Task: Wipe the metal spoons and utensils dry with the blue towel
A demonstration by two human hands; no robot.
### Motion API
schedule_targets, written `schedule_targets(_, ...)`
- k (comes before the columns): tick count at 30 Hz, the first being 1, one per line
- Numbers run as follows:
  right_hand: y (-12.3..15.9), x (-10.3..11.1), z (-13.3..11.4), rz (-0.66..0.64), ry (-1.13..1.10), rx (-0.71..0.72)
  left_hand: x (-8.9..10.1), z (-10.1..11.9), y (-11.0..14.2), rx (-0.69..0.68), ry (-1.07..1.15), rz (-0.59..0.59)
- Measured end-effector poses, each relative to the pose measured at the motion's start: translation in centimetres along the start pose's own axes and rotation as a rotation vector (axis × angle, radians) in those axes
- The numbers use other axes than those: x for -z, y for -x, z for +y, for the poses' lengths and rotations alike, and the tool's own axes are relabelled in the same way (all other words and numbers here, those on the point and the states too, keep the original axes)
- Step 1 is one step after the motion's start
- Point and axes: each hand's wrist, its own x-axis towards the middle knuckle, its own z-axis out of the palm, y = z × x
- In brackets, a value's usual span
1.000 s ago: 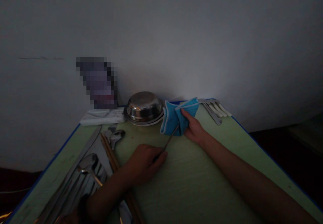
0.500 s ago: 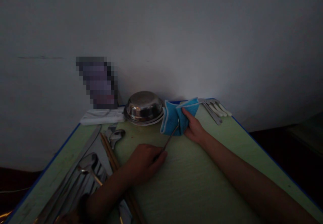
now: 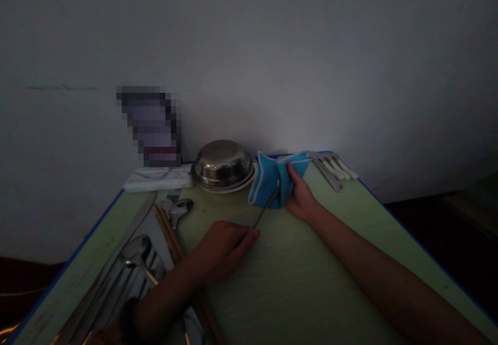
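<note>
My left hand (image 3: 225, 251) is closed around the handle end of a thin metal utensil (image 3: 264, 213), which slants up and away to the right. Its far end is tucked into a folded blue cloth (image 3: 266, 181) with pale edging, so I cannot tell its kind. The cloth is gripped by my right hand (image 3: 301, 197), thumb on top, with the utensil's end between its folds. Just left of the cloth sits an upturned steel bowl (image 3: 223, 163) on other dishes.
Several forks and knives (image 3: 334, 168) lie at the back right. Wooden chopsticks (image 3: 169, 233), a short spoon (image 3: 181, 209), a ladle (image 3: 136, 251) and a slotted turner (image 3: 124, 283) lie left on the green table (image 3: 311, 293). A blurred phone-like panel (image 3: 151, 127) stands against the wall.
My right hand and the cloth have shifted slightly right, and the cloth's folds have opened a little around the utensil. My left hand has barely moved.
</note>
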Motion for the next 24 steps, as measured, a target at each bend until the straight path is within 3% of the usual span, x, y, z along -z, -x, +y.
schedule_targets(24, 0.34, -0.32, -0.11, 0.003, 0.008, -0.002, -0.04, 0.06, -0.01, 0.016, -0.023, 0.008)
